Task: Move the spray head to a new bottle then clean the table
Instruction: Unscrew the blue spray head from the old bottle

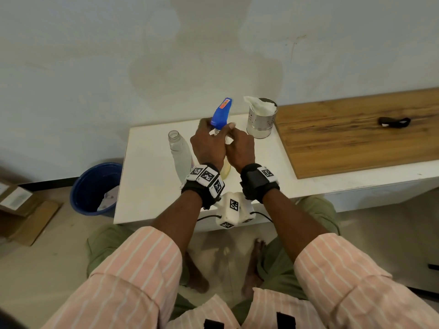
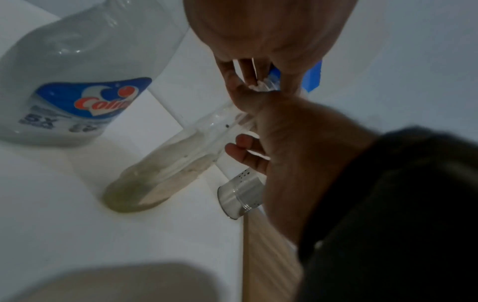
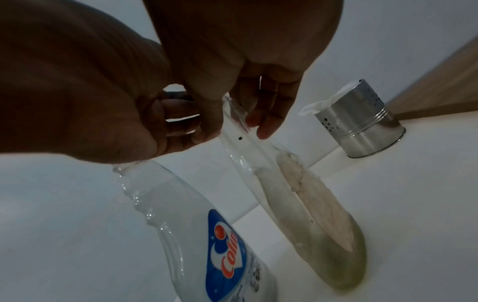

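Striped sleeves nearest, then left hand point(image 1: 207, 144) curled round blue spray head point(image 1: 222, 113), at neck of yellowish bottle point(image 2: 145, 183). Right hand point(image 1: 240, 146) gripping that bottle's upper part. Open clear bottle point(image 1: 179, 153) upright just left, toward worktop point(image 1: 147, 181) left edge. Steel cup point(image 1: 261, 121) with tissue near rear edge.

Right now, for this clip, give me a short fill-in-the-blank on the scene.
1. The spray head is coloured ____.
2. The open bottle carries a label reading ____.
3. The metal tin holds a white ____.
4. Both hands, left and right, work at the other bottle's ____.

Missing: blue; Colin; cloth; neck
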A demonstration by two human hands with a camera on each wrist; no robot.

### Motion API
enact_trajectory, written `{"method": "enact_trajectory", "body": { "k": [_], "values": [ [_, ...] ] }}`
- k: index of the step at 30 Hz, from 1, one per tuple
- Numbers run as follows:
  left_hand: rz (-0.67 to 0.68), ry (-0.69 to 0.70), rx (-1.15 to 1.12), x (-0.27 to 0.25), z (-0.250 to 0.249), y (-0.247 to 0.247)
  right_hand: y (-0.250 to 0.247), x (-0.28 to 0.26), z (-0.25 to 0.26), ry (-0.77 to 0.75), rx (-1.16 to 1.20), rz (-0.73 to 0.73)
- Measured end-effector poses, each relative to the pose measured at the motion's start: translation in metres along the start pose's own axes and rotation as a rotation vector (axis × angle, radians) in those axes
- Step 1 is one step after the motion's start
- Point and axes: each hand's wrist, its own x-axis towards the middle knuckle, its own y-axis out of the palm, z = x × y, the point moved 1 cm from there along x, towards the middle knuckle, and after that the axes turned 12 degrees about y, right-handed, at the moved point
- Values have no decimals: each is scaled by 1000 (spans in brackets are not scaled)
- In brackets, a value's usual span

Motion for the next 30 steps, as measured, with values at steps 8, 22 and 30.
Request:
{"method": "enact_trajectory", "body": {
  "k": [8,22,30],
  "values": [
    [121,42,-10,-2,-7,3,-6,-2,3,22,-13,-49],
    [82,47,55,1,-5,-3,-10,0,9,42,-28,-45],
    [92,96,22,1,-8,0,-12,-3,9,60,18,-54]
  ]
}}
